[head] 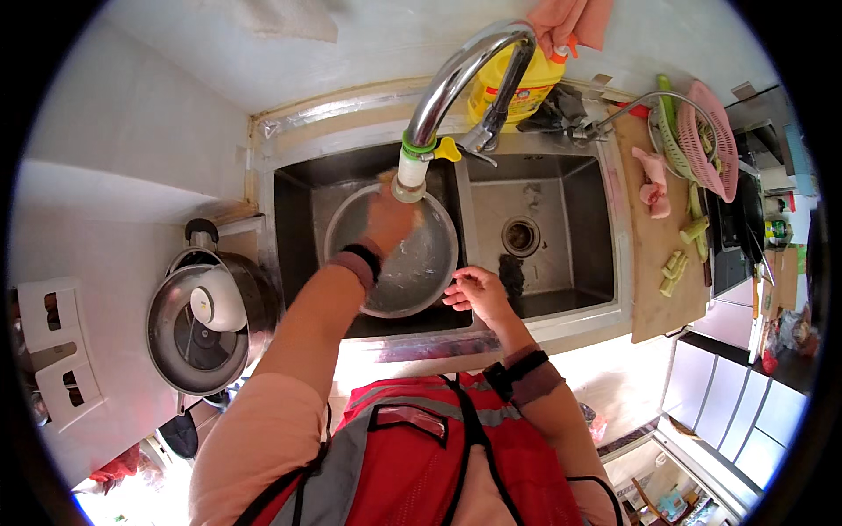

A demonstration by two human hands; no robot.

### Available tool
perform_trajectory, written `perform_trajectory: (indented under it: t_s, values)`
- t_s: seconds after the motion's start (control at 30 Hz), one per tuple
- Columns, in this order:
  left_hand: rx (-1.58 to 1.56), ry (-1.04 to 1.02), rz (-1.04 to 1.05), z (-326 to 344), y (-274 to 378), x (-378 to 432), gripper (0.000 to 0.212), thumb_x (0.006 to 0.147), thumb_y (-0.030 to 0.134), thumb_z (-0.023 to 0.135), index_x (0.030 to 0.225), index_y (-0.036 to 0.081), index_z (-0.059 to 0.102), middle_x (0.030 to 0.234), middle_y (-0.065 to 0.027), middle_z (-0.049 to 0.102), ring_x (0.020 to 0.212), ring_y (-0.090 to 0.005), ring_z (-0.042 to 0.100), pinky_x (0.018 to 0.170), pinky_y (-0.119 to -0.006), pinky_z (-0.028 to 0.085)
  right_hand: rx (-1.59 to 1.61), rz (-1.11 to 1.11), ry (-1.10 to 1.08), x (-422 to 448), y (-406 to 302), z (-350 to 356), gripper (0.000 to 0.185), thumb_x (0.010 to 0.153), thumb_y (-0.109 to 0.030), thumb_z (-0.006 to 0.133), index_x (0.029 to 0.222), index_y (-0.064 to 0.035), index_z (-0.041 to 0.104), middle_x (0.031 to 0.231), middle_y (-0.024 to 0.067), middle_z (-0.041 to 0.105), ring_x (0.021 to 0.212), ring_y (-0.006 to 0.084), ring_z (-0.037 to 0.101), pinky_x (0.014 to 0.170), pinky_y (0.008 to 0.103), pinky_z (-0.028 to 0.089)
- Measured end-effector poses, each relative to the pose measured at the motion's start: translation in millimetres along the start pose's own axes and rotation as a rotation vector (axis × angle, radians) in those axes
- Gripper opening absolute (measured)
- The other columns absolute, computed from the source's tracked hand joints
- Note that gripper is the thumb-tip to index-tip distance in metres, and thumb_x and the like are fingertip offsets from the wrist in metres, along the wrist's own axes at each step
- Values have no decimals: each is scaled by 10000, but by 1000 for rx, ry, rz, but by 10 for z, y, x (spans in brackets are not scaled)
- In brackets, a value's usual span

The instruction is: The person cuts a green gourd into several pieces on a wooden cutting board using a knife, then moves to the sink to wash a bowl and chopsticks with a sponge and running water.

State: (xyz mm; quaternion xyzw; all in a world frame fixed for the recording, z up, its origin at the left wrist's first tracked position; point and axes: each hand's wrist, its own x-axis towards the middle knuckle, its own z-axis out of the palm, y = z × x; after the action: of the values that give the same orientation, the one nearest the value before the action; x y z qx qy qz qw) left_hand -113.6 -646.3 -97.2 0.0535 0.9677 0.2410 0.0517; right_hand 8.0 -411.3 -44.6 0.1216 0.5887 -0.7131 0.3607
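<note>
A round metal basin (421, 269) with water in it sits in the left bowl of a steel double sink (543, 315). My left hand (389, 217) reaches over the basin beneath the chrome faucet (447, 79); it is blurred and partly hidden by the faucet's white nozzle (412, 172), so its fingers and anything in them cannot be made out. At the basin's right edge, over the divider side, my right hand (475, 292) is empty with its fingers apart and slightly curled. A yellow lever (448, 150) sticks out from the nozzle.
Stacked pots (253, 296) with a white bowl (220, 299) stand at left. On the right, a wooden cutting board (648, 269) bears cut green vegetable pieces (672, 273) and raw meat (653, 184), beside a pink basket (723, 148). A yellow jug (520, 82) stands behind the sink.
</note>
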Motion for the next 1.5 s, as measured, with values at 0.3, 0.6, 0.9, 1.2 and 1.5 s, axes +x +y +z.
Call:
perform_trajectory:
  t_s: [0.3, 0.6, 0.9, 1.2, 1.5]
  values:
    - [345, -408, -325, -871, -568, -620, 289, 765, 312, 648, 929, 86, 724, 911, -169, 640, 853, -342, 649, 731, -412, 533, -9, 17, 21, 6, -56, 2, 161, 964, -135, 481, 1078, -32, 528, 909, 163, 662, 764, 258, 698, 623, 330, 575]
    - [78, -1191, -546, -246, -63, -1031, 198, 773, 196, 590, 817, 40, 705, 752, -157, 683, 617, -250, 666, 560, -364, 516, 19, 19, 8, 12, -49, -40, 169, 964, -127, 467, 1083, -21, 524, 905, 175, 662, 761, 268, 700, 614, 322, 577]
    - [-457, -1036, -369, 529, 446, -224, 155, 849, 104, 574, 773, 24, 682, 707, -98, 657, 559, -176, 625, 478, -302, 497, 63, 16, 25, -16, -51, -48, 164, 966, -124, 467, 1075, -17, 526, 888, 167, 664, 746, 258, 699, 604, 314, 573]
    - [-1772, -28, -939, 462, 195, 492, 191, 944, 133, 463, 997, 20, 608, 813, -121, 649, 615, -225, 640, 526, -327, 548, 84, -26, 40, -40, -20, -89, 176, 960, -123, 479, 1085, -11, 531, 887, 172, 664, 740, 247, 698, 604, 302, 572]
    - [-496, -645, -283, 958, 299, -522, 182, 811, 163, 622, 953, 49, 626, 760, -105, 642, 659, -252, 650, 570, -337, 508, 68, -27, 2, -47, -67, -1, 180, 963, -128, 469, 1087, -9, 523, 892, 174, 658, 734, 253, 696, 613, 307, 575]
